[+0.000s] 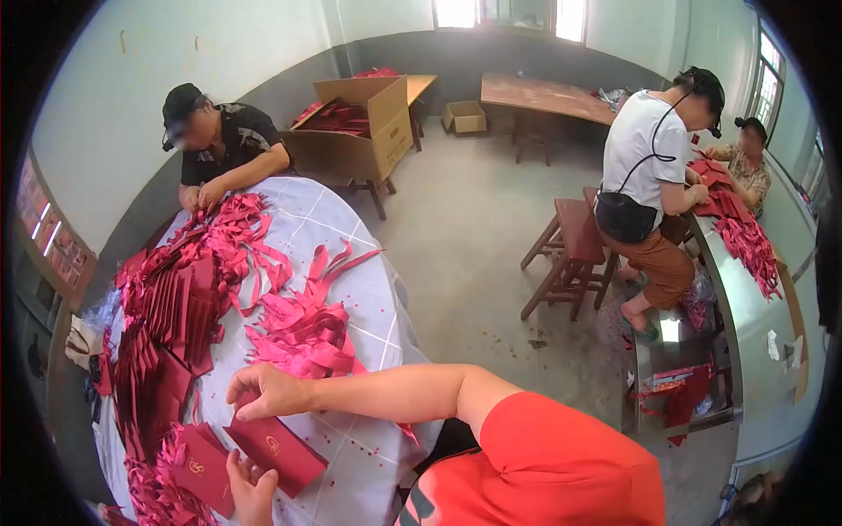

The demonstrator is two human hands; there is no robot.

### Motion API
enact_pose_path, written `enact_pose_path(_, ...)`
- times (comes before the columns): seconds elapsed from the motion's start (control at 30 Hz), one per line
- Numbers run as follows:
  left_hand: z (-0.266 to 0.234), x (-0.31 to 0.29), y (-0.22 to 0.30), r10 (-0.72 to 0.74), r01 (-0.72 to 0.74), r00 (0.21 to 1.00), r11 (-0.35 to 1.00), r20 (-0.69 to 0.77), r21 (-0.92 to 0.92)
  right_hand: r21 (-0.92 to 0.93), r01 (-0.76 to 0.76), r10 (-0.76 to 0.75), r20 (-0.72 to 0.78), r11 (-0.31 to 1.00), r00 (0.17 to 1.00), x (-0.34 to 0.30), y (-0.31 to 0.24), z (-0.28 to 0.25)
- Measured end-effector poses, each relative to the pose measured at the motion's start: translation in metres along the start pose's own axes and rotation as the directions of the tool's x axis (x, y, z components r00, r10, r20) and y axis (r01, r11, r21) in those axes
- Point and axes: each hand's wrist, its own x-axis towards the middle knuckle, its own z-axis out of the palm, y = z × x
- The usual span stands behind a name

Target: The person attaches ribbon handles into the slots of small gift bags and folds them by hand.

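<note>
My right hand (270, 391) curls its fingers at the upper left corner of a flat dark red gift bag (285, 452) with a gold emblem. Below, my left hand (252, 493) has its thumb and fingers around the same bag's lower left edge. Another red gift bag (200, 466) with a gold emblem lies just left of that hand, over a tangle of pink-red ribbons (162, 486). More ribbons (307, 331) lie in a loose heap beyond my right hand.
Rows of red bags (171, 307) cover the left of the cloth-covered table (373, 302). Across it, a person (232, 140) handles ribbons. An open carton (390, 127) holds red pieces. At right, two people (649, 149) work at another table (754, 342), near wooden stools (579, 232).
</note>
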Motion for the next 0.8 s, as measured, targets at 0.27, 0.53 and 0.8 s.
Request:
enact_pose_path(0.27,0.011,0.018,0.031,0.584,-0.393,0.807,0.638,-0.084,0.662,0.107,0.001,-0.011,0.096,0.994,0.995,0.000,-0.008,0.008)
enact_pose_path(0.53,0.036,0.018,0.075,0.497,-0.380,0.852,0.372,0.164,0.847,0.002,0.014,-0.014,0.021,1.000,1.000,0.001,0.012,0.003)
enact_pose_path(0.8,0.011,0.020,0.037,0.294,-0.316,0.947,0.758,0.134,0.571,-0.028,-0.095,0.098,0.119,0.995,0.988,-0.005,0.003,0.016)
